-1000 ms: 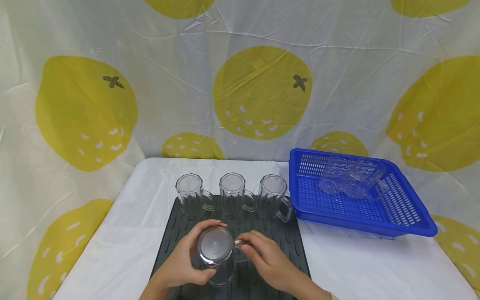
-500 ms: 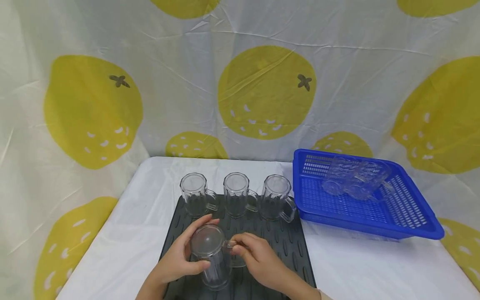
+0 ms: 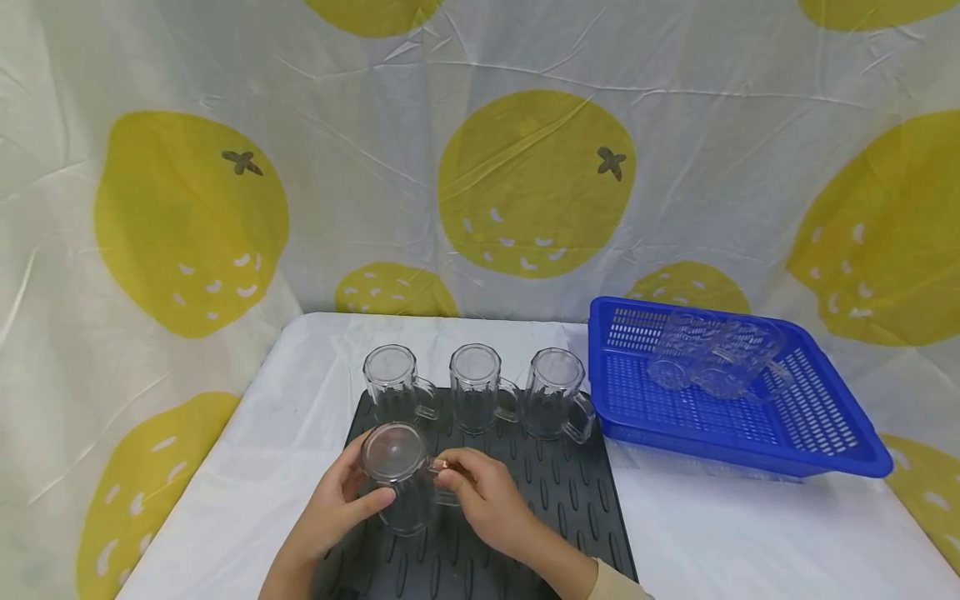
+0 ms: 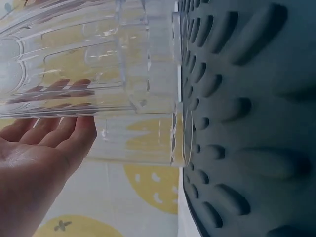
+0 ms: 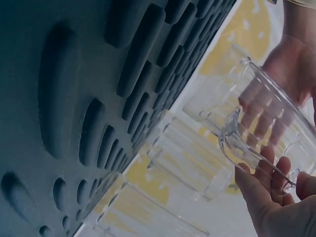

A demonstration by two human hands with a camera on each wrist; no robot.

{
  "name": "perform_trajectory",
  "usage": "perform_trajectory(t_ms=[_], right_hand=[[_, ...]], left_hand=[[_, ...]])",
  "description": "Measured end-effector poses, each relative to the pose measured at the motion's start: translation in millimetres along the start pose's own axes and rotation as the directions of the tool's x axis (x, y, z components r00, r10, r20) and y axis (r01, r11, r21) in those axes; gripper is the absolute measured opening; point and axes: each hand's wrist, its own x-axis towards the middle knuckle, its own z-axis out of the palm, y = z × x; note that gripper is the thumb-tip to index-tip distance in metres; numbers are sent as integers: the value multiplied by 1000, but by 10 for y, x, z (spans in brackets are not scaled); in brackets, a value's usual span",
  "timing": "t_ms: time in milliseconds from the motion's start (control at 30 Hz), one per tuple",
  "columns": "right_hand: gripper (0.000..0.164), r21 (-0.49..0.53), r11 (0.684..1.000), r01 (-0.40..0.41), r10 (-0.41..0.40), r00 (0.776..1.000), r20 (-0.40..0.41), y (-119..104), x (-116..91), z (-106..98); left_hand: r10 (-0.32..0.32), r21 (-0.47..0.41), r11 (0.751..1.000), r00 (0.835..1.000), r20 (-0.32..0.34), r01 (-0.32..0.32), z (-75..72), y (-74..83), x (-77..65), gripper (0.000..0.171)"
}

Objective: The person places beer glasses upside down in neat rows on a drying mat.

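A clear glass mug (image 3: 407, 502) is held base up, close over the front left of the black ribbed mat (image 3: 555, 508). My left hand (image 3: 333, 508) grips its body, thumb on the near side and fingers behind the glass. At the mug's right, my right hand (image 3: 487, 504) pinches the handle between thumb and fingers. In the right wrist view the curved handle (image 5: 232, 140) runs into those fingers. The left wrist view has the mug's wide end right at the mat's surface (image 4: 237, 168). Behind it stand three similar mugs, left (image 3: 392, 387), middle (image 3: 475, 392) and right (image 3: 553, 396).
A blue plastic basket (image 3: 727, 454) sits at the back right, beside the mat, with two clear mugs (image 3: 720, 362) lying in it. White cloth (image 3: 300, 417) covers the table. Behind hangs a curtain (image 3: 360, 167) printed with yellow fruit.
Both hands have carried the mug away from me and slightly left, toward the left standing mug. The whole head view has shifted slightly. The standing mugs and the basket stay put.
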Motion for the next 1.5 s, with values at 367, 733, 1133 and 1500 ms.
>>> perform_trajectory(t_ms=[367,733,1133,1500], right_hand=[[24,-33,999,-18,18,1000,0,79,108,112],[24,-25,998,-51,51,998,29,124,188,235],[21,-163,986,-45,54,997,52,119,237,235],[24,-181,981,-73,93,990,102,113,245,231]], left_hand=[[-44,-34,998,999,32,45,-122,-21,4,70],[-73,-78,994,997,-20,71,-147,-114,17,79],[-114,-81,991,991,-65,109,-105,-195,22,80],[-159,-12,987,979,-125,159,-139,-207,-7,79]])
